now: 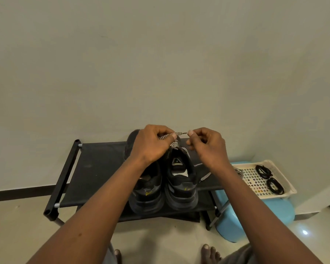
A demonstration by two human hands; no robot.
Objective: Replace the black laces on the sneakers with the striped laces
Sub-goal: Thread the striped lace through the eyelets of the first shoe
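The left hand [152,146] and right hand [208,147] each pinch the end of the striped lace [172,134] — just above the sneakers [181,184] on the shoe rack [97,164]. The black laces [263,170] lie in a tray [291,189] at 3 o'clock.

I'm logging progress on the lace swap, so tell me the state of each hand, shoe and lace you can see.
Left hand: pinches the striped lace near its tip.
Right hand: pinches that lace's tip.
Right sneaker: upright on the rack, striped lace at its tongue.
Left sneaker: upright, lacing hidden by the arm.
Black laces: coiled in the tray.
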